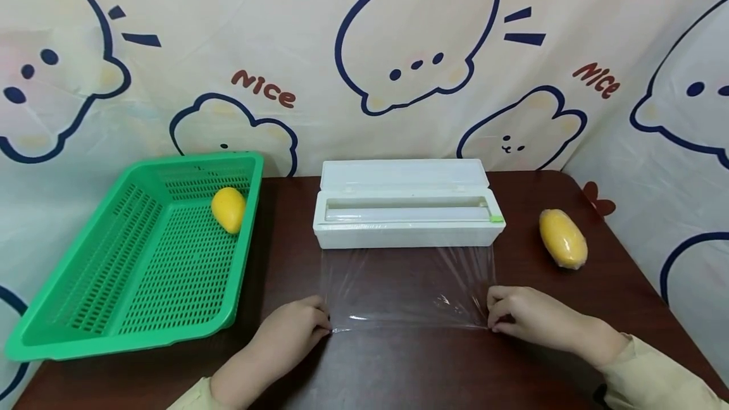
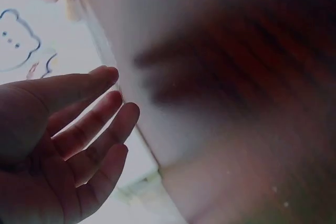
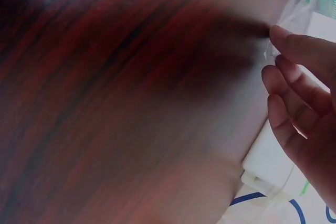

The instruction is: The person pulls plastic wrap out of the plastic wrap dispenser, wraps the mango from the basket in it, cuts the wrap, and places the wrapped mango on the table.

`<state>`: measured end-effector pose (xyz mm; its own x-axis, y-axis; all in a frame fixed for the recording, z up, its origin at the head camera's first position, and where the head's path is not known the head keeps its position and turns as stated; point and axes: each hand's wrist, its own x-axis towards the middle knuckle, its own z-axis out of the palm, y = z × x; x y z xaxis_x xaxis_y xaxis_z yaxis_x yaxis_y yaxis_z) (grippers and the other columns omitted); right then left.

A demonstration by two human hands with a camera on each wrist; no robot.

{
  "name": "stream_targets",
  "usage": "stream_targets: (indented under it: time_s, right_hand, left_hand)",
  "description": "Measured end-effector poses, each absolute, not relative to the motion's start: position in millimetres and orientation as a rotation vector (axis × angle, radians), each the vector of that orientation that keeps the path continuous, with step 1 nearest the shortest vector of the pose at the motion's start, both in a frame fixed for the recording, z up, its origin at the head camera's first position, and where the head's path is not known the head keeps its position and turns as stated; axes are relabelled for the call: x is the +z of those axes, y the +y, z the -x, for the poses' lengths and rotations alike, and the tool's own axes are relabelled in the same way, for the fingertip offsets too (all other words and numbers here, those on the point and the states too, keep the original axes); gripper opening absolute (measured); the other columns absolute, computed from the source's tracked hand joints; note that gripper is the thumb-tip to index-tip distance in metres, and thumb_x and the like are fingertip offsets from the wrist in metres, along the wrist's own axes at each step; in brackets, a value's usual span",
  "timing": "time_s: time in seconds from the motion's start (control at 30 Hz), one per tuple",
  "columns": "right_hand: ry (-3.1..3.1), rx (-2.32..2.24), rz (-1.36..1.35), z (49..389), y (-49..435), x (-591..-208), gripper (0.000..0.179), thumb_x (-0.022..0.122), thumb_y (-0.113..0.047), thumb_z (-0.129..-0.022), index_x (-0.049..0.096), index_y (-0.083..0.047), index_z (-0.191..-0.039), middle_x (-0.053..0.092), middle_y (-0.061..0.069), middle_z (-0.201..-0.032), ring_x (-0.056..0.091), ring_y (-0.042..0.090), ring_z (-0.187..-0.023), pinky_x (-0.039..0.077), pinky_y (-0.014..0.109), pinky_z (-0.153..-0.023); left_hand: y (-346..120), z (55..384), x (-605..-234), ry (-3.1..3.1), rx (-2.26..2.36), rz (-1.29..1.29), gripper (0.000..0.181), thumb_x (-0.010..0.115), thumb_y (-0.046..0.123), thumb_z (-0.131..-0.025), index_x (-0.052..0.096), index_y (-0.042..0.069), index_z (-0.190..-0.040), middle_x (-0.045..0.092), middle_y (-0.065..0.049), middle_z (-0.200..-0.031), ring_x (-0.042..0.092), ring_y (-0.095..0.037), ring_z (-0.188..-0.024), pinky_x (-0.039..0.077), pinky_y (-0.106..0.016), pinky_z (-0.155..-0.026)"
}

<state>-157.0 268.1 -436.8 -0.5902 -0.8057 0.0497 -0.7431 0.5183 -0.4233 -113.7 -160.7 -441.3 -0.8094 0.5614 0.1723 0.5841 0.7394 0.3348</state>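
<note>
A sheet of clear plastic wrap (image 1: pixel 407 290) stretches toward me from a white wrap dispenser box (image 1: pixel 407 236), whose lid stands raised at the back. The left hand (image 1: pixel 293 337) pinches the sheet's near left corner between thumb and fingers. At the near right corner the right hand (image 1: pixel 526 315) does the same. The sheet's front edge runs nearly straight between the two hands, close over the dark tabletop. In the left wrist view the thumb and fingertips (image 2: pixel 107 74) meet at the film's edge. In the right wrist view crinkled film shows beside the thumb (image 3: pixel 299 45).
A green plastic basket (image 1: pixel 142 334) stands on the left with a yellow mango-like fruit (image 1: pixel 229 209) in it. Right of the box lies another yellow fruit (image 1: pixel 562 239), shiny with film around it. A printed curtain (image 1: pixel 319 131) hangs behind the brown table (image 1: pixel 421 372).
</note>
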Motion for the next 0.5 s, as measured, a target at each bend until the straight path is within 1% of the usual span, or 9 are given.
stream_targets:
  time_s: [0.13, 0.27, 0.37, 0.5]
  right_hand:
    - [2.553, -0.630, 1.322, 161.3, 269.4, -438.6, 0.018, 0.082, -0.002, -0.084, 0.078, -0.019, -0.089, 0.063, -0.017, -0.090, 0.059, -0.004, -0.081, 0.053, 0.020, -0.065]
    - [2.533, -0.639, 1.332, 161.0, 271.5, -437.8, 0.017, 0.081, -0.001, -0.085, 0.079, -0.017, -0.091, 0.065, -0.017, -0.091, 0.060, -0.004, -0.082, 0.054, 0.021, -0.066]
    - [2.527, -0.622, 1.369, 159.3, 272.3, -436.5, 0.016, 0.080, 0.000, -0.085, 0.081, -0.014, -0.092, 0.063, -0.018, -0.092, 0.059, -0.004, -0.081, 0.053, 0.018, -0.066]
    - [2.510, -0.595, 1.411, 158.7, 272.2, -435.4, 0.014, 0.081, -0.001, -0.085, 0.083, -0.012, -0.094, 0.058, -0.018, -0.092, 0.055, -0.006, -0.079, 0.049, 0.015, -0.063]
  left_hand:
    - [-156.1, 119.0, -442.3, -2.866, -0.458, 1.000, 0.013, 0.086, 0.003, -0.078, 0.078, 0.013, -0.075, 0.062, 0.006, -0.078, 0.066, -0.011, -0.070, 0.053, -0.025, -0.061]
    - [-153.0, 119.5, -440.4, -2.888, -0.422, 0.990, 0.015, 0.086, 0.004, -0.077, 0.076, 0.014, -0.072, 0.065, 0.005, -0.073, 0.066, -0.015, -0.068, 0.053, -0.030, -0.059]
    - [-152.4, 116.0, -438.7, -2.905, -0.391, 0.954, 0.016, 0.085, 0.007, -0.078, 0.073, 0.014, -0.070, 0.064, 0.005, -0.069, 0.065, -0.017, -0.066, 0.053, -0.034, -0.057]
    - [-152.7, 110.1, -437.5, -2.910, -0.327, 0.967, 0.015, 0.085, 0.013, -0.079, 0.072, 0.014, -0.072, 0.062, 0.004, -0.072, 0.066, -0.020, -0.068, 0.053, -0.037, -0.058]
